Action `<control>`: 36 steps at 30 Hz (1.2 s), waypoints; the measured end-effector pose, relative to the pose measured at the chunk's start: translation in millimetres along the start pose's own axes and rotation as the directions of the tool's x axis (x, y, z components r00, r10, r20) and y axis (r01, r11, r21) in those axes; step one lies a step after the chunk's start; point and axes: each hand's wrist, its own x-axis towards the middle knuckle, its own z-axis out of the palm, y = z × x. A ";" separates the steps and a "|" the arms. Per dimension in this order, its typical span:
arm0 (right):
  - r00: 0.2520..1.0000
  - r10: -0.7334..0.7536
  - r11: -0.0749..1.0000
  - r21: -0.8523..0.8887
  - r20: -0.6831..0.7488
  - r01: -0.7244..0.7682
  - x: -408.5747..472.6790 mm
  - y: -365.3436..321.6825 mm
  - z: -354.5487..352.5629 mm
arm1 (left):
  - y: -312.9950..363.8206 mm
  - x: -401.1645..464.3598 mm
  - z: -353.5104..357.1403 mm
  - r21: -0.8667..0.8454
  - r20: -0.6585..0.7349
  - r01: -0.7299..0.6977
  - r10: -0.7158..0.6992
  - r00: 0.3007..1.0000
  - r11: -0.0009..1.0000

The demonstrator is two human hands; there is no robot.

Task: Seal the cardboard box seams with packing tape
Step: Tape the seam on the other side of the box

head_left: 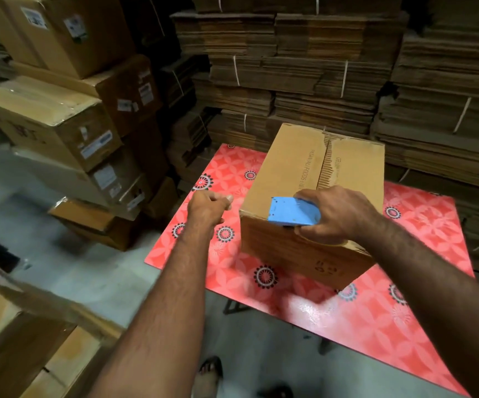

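Observation:
A brown cardboard box [290,168] stands on a red patterned table [422,271], its top flaps closed with an open seam running down the middle. My right hand [338,215] grips a blue tape dispenser [292,211] held at the box's near top edge, by the end of the seam. My left hand [208,206] hovers left of the box with its fingers curled, thumb against the fingers; whether it pinches a tape end I cannot tell.
Sealed labelled cartons [60,124] are stacked at the left. Bundles of flat cardboard [304,67] fill the wall behind and to the right. Another carton [8,340] sits at the near left. A sandalled foot [211,372] stands on the grey floor below the table.

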 end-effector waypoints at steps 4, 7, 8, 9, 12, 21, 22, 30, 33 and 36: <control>0.998 0.019 0.998 -0.068 0.064 -0.015 11.7 -3.1 -4.6 | -3.7 12.3 -2.3 0.086 0.067 -0.044 0.038 0.997 0.995; 0.995 0.038 0.997 -0.077 0.090 -0.031 8.9 -8.2 -10.1 | -9.4 12.3 -1.9 0.100 0.086 -0.042 0.033 0.996 0.994; 0.994 0.047 0.996 -0.081 0.101 -0.039 11.2 -10.9 -10.6 | -11.3 16.4 -1.7 0.101 0.083 -0.036 0.028 0.996 0.994; 0.992 0.055 0.996 -0.083 0.113 -0.045 12.7 -14.4 -10.6 | -14.0 20.6 -1.0 0.115 0.082 -0.028 0.018 0.996 0.993; 0.988 0.077 0.993 -0.094 0.133 -0.064 17.4 -24.1 -9.3 | -20.1 29.6 0.6 0.158 0.084 -0.012 -0.001 0.996 0.987; 0.981 0.109 0.989 -0.119 0.163 -0.090 28.9 -40.0 -14.8 | -25.2 44.9 -4.6 0.127 0.155 -0.028 0.008 0.988 0.992; 0.979 0.113 0.988 -0.125 0.171 -0.092 29.7 -41.3 -15.1 | -27.2 45.3 -4.7 0.121 0.162 -0.022 0.002 0.987 0.992; 0.954 0.168 0.979 -0.158 0.248 -0.131 31.5 -45.1 -18.1 | -32.1 46.5 -5.2 0.078 0.234 -0.016 -0.003 0.972 0.997; 0.943 0.183 0.977 -0.162 0.279 -0.142 32.7 -47.7 -20.6 | -32.9 47.9 -3.8 0.070 0.238 -0.005 -0.012 0.971 0.998; 0.943 0.185 0.973 -0.186 0.277 -0.136 34.6 -51.9 -20.7 | -36.8 48.3 -4.8 0.065 0.259 0.029 -0.045 0.965 0.997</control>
